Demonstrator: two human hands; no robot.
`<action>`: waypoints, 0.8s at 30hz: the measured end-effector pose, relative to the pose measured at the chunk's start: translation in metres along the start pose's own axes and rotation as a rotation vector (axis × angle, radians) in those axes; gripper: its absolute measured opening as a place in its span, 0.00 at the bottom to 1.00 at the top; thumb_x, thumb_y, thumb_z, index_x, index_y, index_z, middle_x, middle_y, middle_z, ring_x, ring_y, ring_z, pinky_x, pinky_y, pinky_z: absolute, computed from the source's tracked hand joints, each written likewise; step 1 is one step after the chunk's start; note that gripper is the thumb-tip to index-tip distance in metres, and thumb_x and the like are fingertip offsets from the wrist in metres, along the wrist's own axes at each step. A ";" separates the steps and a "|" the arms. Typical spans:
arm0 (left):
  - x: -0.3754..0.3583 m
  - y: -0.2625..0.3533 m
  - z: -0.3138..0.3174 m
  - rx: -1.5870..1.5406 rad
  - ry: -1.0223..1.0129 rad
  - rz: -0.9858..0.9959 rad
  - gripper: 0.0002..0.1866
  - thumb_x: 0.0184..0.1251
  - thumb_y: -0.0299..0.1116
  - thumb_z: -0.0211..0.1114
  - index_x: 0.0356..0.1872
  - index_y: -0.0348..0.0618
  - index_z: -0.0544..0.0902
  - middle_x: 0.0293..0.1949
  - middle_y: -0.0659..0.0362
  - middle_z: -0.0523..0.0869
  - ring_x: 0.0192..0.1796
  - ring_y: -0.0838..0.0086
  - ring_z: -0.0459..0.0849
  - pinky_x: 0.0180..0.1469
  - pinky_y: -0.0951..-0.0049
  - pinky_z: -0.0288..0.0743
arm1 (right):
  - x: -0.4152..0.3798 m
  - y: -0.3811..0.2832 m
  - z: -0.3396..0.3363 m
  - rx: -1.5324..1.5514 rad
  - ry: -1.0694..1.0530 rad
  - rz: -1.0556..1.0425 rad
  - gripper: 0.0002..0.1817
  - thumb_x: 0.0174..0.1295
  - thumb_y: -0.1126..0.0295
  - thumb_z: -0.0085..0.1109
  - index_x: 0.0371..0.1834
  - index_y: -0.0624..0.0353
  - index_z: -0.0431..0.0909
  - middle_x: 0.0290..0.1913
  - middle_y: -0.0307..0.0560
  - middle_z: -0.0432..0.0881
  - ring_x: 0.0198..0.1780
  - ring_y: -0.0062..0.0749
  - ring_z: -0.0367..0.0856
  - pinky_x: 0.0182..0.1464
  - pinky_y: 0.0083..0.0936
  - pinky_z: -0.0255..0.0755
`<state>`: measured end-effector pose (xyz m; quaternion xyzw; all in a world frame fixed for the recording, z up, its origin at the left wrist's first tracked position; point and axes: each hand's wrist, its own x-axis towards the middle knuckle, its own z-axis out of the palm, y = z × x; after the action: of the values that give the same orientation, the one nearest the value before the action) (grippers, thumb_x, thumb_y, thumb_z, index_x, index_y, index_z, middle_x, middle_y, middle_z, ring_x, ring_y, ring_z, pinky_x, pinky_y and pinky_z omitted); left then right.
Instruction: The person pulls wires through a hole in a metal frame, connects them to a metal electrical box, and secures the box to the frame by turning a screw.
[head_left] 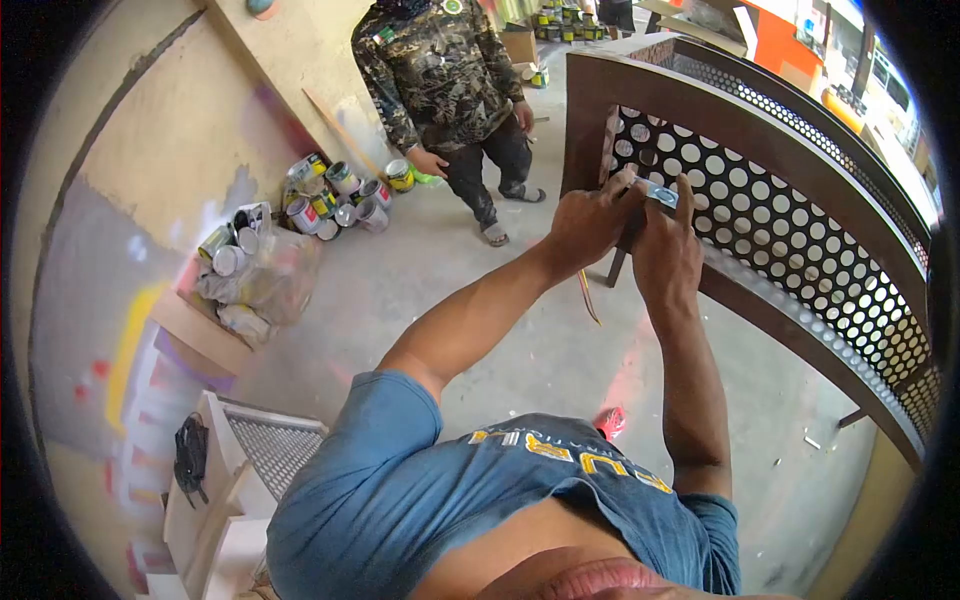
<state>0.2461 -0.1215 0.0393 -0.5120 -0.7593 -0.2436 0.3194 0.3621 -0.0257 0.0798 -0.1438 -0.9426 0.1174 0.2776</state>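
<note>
My left hand [597, 218] is closed, its thumb and fingertips pinched at the near end of a small silvery-blue flat piece [658, 193]. From the other side my right hand [668, 250] grips the same piece, with one finger pointing up along it. Both hands are at the left corner of a dark brown metal frame [700, 100] with a perforated panel [760, 190] of round holes. Thin yellow and reddish wires [587, 297] hang below my left hand. What kind of thing the small piece is, I cannot tell.
A person in a camouflage jacket [440, 80] stands beyond the frame's left end. Paint cans [343, 180] and a clear plastic bag [270, 275] line the left wall. At lower left stands a pale unit [240, 480] with a mesh panel. Bits of debris [812, 440] lie on the concrete floor.
</note>
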 end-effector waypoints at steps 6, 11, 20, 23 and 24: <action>-0.003 -0.005 -0.001 0.070 -0.025 0.039 0.22 0.65 0.32 0.63 0.60 0.48 0.71 0.59 0.50 0.80 0.41 0.55 0.90 0.29 0.62 0.86 | -0.015 -0.001 0.027 0.032 0.023 0.023 0.24 0.61 0.77 0.57 0.63 0.63 0.73 0.74 0.67 0.57 0.44 0.61 0.86 0.40 0.42 0.85; -0.005 -0.004 -0.002 -0.007 -0.016 0.018 0.26 0.63 0.35 0.65 0.63 0.46 0.71 0.61 0.51 0.78 0.36 0.58 0.90 0.29 0.64 0.86 | -0.028 -0.029 0.030 0.060 -0.041 0.067 0.29 0.62 0.78 0.56 0.68 0.73 0.63 0.74 0.72 0.57 0.44 0.61 0.86 0.37 0.41 0.85; -0.007 -0.003 -0.001 0.095 0.071 0.028 0.19 0.67 0.32 0.62 0.59 0.50 0.78 0.58 0.57 0.83 0.40 0.60 0.90 0.35 0.62 0.86 | -0.026 -0.003 0.010 0.006 0.142 -0.018 0.19 0.62 0.76 0.52 0.57 0.57 0.77 0.53 0.59 0.76 0.45 0.56 0.83 0.41 0.47 0.81; -0.012 -0.005 -0.006 0.023 0.174 0.051 0.16 0.71 0.34 0.61 0.59 0.50 0.79 0.57 0.56 0.84 0.45 0.61 0.90 0.39 0.63 0.87 | -0.035 -0.011 0.009 0.038 0.234 -0.065 0.16 0.60 0.75 0.53 0.52 0.61 0.77 0.48 0.60 0.77 0.41 0.56 0.84 0.38 0.45 0.81; 0.001 -0.001 -0.002 0.053 0.120 0.016 0.18 0.72 0.36 0.60 0.61 0.51 0.78 0.57 0.57 0.84 0.44 0.60 0.90 0.39 0.63 0.86 | -0.022 0.001 0.004 0.027 0.234 -0.092 0.15 0.59 0.75 0.54 0.50 0.63 0.77 0.46 0.61 0.77 0.38 0.55 0.85 0.37 0.43 0.82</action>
<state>0.2450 -0.1225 0.0414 -0.4938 -0.7409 -0.2513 0.3795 0.3778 -0.0333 0.0651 -0.1095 -0.9078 0.0998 0.3925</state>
